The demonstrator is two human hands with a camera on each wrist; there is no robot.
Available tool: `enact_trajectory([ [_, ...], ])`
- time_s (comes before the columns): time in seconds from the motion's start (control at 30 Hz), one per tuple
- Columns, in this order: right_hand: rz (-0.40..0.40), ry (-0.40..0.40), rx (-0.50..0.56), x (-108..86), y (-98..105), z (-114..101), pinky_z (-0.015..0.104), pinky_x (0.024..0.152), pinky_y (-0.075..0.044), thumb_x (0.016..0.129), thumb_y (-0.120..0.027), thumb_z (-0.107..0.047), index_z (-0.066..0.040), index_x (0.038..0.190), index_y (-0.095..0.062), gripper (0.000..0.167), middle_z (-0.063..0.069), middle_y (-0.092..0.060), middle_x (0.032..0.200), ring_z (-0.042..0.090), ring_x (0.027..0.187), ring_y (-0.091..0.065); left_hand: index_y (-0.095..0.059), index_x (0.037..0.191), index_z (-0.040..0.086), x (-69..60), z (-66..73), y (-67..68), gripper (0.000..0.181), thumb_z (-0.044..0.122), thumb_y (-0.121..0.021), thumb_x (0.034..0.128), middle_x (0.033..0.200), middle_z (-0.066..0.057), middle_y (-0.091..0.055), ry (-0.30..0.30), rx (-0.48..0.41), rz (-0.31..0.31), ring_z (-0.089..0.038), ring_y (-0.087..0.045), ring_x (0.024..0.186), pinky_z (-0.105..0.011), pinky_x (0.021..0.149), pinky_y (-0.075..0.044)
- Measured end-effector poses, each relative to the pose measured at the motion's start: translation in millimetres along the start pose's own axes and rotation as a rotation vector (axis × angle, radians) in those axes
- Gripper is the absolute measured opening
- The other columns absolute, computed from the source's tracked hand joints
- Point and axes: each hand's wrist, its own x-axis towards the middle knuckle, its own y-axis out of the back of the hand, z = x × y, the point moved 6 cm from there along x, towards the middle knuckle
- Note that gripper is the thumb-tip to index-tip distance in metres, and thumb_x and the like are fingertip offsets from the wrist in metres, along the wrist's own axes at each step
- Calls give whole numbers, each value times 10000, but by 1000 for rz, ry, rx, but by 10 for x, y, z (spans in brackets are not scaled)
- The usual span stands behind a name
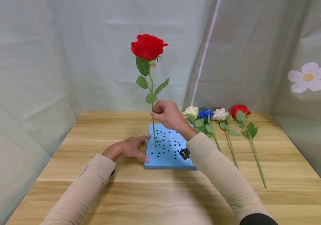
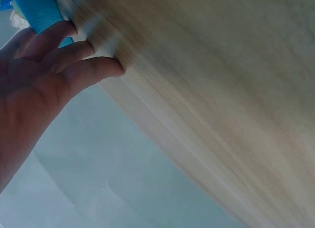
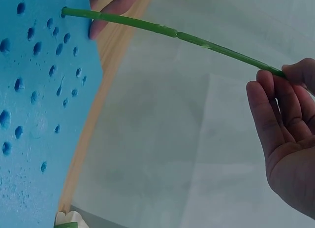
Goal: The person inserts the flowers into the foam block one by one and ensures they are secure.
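Red rose (image 1: 149, 47): pinched by its stem (image 1: 154, 131), thumb against fingertips of right hand (image 1: 169, 116), well above blue board (image 1: 166, 162).
Stem axis: near upright, slight lean; bloom above grip, foot below, at a hole toward board's left side.
Nearer hand: right; left hand (image 1: 132, 147) at board's left edge, fingers spread, gripping nothing.
Other flowers (image 1: 220, 114): four, lying off board's right side.
Unclear: foot's depth in hole; bloom cut off in right wrist view; white flower's stem mostly hidden.
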Motion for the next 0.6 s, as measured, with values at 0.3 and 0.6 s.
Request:
enact_trajectory([
  [0.3,22,5,9,-4,-10,46,269,682,-527,923,-701,-93,-26,871,-699,85,51,-684,811,159,739,-611,-246,1596,212,13,-7,-14,1099,552,-842,738,1587,-174,-324,4,-6,-5,-340,-308,1453,-551,1151,-269],
  [0.6,29,-10,9,-4,-56,64,268,686,-521,918,-703,-88,-23,882,-709,75,50,-687,824,159,743,-603,-242,1597,201,15,-24,-2,1110,552,-846,734,1589,-171,-321,5,-11,-6,-334,-311,1453,-537,1152,-275],
])
